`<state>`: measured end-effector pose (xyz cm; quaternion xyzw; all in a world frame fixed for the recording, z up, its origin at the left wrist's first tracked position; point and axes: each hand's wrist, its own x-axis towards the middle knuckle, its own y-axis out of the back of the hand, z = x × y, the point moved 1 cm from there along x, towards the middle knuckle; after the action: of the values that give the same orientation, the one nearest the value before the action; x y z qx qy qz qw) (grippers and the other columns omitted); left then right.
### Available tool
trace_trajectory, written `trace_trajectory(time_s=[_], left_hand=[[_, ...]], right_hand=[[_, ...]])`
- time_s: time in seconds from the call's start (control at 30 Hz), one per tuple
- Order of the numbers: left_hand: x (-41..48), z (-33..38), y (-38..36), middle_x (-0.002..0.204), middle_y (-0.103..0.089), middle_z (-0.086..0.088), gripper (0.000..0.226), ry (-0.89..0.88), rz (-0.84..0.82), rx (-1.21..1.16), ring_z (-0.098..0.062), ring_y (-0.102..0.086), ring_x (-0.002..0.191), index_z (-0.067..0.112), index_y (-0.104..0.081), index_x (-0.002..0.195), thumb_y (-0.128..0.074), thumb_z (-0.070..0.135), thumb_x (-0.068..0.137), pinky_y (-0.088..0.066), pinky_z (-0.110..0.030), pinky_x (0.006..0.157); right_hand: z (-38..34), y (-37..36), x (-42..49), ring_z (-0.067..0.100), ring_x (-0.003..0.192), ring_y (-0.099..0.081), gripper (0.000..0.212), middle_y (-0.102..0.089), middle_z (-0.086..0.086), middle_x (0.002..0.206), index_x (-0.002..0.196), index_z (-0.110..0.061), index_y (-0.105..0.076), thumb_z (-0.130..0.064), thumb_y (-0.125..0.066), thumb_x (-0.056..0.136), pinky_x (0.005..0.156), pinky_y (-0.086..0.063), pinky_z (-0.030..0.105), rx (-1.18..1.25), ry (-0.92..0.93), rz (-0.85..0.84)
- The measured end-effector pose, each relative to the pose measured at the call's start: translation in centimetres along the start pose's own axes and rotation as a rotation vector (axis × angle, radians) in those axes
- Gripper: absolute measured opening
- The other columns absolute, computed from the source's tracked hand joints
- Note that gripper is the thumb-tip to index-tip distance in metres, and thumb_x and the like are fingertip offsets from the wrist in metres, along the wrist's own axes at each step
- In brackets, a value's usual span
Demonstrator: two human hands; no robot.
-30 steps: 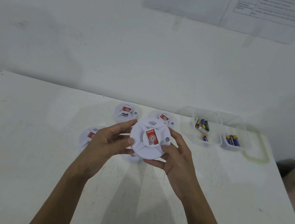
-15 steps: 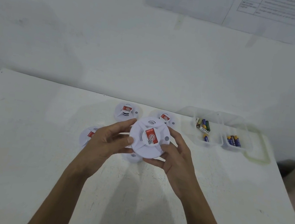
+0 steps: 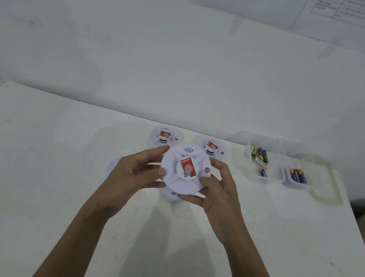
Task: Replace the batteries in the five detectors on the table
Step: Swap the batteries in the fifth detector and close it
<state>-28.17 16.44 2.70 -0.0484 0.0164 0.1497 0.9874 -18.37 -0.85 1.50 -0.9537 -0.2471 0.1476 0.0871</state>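
I hold a round white detector [image 3: 185, 170] with a red sticker above the table, face towards me. My left hand [image 3: 133, 173] grips its left rim and my right hand [image 3: 218, 190] grips its right and lower rim. Two more detectors lie flat behind it, one at the back left [image 3: 164, 137] and one at the back right [image 3: 211, 147]. Another detector [image 3: 172, 195] shows just under the held one, and the edge of one more [image 3: 113, 163] peeks out left of my left hand. Loose batteries lie in two clear trays, the left tray [image 3: 260, 160] and the right tray [image 3: 298, 176].
The white table [image 3: 37, 174] ends at a wall close behind the detectors. Its right edge runs down past a clear lid with a greenish rim [image 3: 326, 196] beside the trays. Papers hang on the wall above.
The held detector has turned a little in my hands, its red sticker now more upright. Both hands keep their grip in about the same place.
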Motion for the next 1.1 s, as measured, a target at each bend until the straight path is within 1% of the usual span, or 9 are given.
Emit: trace_trajectory(time_s=[0.17, 0.27, 0.33, 0.6, 0.77, 0.9, 0.97, 1.03, 1.1], left_hand=[[0.1, 0.0, 2.2, 0.117, -0.069, 0.0, 0.039, 0.019, 0.034, -0.043, -0.02, -0.066, 0.107, 0.02, -0.059, 0.127, -0.06, 0.008, 0.09, -0.057, -0.036, 0.082], [0.5, 0.1, 4.2, 0.113, -0.071, 0.001, 0.036, 0.03, 0.148, -0.064, -0.018, -0.068, 0.1, 0.016, -0.062, 0.123, -0.063, 0.007, 0.088, -0.057, -0.028, 0.073], [0.9, 0.0, 5.8, 0.11, -0.072, 0.0, 0.033, 0.031, 0.236, -0.041, -0.018, -0.07, 0.095, 0.013, -0.064, 0.12, -0.066, 0.006, 0.087, -0.058, -0.029, 0.069], [4.6, -2.4, 12.8, 0.106, -0.072, 0.0, 0.026, 0.025, 0.503, 0.029, -0.012, -0.071, 0.089, 0.01, -0.068, 0.112, -0.066, 0.005, 0.087, -0.059, -0.029, 0.074], [7.5, -5.2, 16.6, 0.106, -0.072, -0.004, 0.026, 0.081, 0.632, 0.116, -0.01, -0.071, 0.086, 0.009, -0.069, 0.112, -0.065, 0.01, 0.087, -0.059, -0.032, 0.076], [8.9, -6.7, 18.5, 0.094, -0.072, 0.004, 0.025, 0.118, 0.684, 0.24, -0.003, -0.068, 0.081, 0.013, -0.071, 0.11, -0.064, 0.014, 0.086, -0.059, -0.035, 0.079], [9.3, -7.0, 18.9, 0.079, -0.069, 0.014, 0.018, 0.147, 0.685, 0.276, -0.008, -0.069, 0.077, 0.021, -0.075, 0.098, -0.064, 0.014, 0.085, -0.058, -0.038, 0.081], [9.6, -7.1, 18.9, 0.072, -0.067, 0.01, 0.022, 0.179, 0.685, 0.307, -0.02, -0.07, 0.077, 0.033, -0.072, 0.079, -0.063, 0.014, 0.084, -0.058, -0.04, 0.081], [9.8, -7.3, 18.8, 0.071, -0.066, 0.007, 0.019, 0.206, 0.683, 0.326, -0.027, -0.07, 0.081, 0.029, -0.073, 0.083, -0.063, 0.013, 0.084, -0.057, -0.04, 0.083]], right_hand=[[0.3, -2.2, 0.7, 0.032, 0.102, -0.067, 0.04, -0.068, 0.013, 0.115, 0.127, -0.016, -0.052, -0.011, -0.065, 0.089, 0.081, -0.055, 0.055, -0.046, 0.001, -0.003], [0.4, -4.2, 1.7, 0.028, 0.096, -0.069, 0.036, -0.07, 0.011, 0.109, 0.124, -0.017, -0.055, -0.012, -0.064, 0.089, 0.082, -0.056, 0.051, -0.109, 0.01, -0.008], [0.7, -5.9, 2.8, 0.027, 0.096, -0.069, 0.034, -0.07, 0.009, 0.108, 0.123, -0.018, -0.058, -0.012, -0.062, 0.09, 0.083, -0.057, 0.048, -0.157, 0.009, -0.011], [2.9, -12.9, 10.3, 0.02, 0.096, -0.067, 0.036, -0.067, 0.008, 0.107, 0.12, -0.013, -0.05, -0.015, -0.064, 0.087, 0.082, -0.058, 0.037, -0.322, -0.022, -0.016], [5.5, -16.2, 15.1, 0.02, 0.093, -0.067, 0.023, -0.067, 0.006, 0.101, 0.105, -0.015, -0.058, -0.02, -0.067, 0.084, 0.084, -0.057, 0.043, -0.481, -0.014, 0.005], [6.9, -18.1, 17.0, 0.022, 0.086, -0.069, 0.026, -0.069, 0.005, 0.093, 0.111, -0.014, -0.062, -0.013, -0.061, 0.085, 0.087, -0.055, 0.042, -0.577, -0.04, 0.006], [7.5, -18.5, 17.7, 0.024, 0.091, -0.069, 0.027, -0.07, 0.01, 0.101, 0.112, -0.01, -0.065, -0.011, -0.059, 0.086, 0.088, -0.054, 0.04, -0.644, -0.049, 0.003], [8.0, -18.7, 18.3, 0.025, 0.093, -0.068, 0.027, -0.071, 0.013, 0.105, 0.111, -0.008, -0.067, -0.008, -0.057, 0.086, 0.083, -0.054, 0.032, -0.691, -0.069, -0.002], [8.4, -18.8, 18.6, 0.024, 0.092, -0.068, 0.029, -0.071, 0.012, 0.104, 0.111, -0.007, -0.068, -0.007, -0.055, 0.086, 0.072, -0.05, 0.024, -0.733, -0.079, 0.003]])
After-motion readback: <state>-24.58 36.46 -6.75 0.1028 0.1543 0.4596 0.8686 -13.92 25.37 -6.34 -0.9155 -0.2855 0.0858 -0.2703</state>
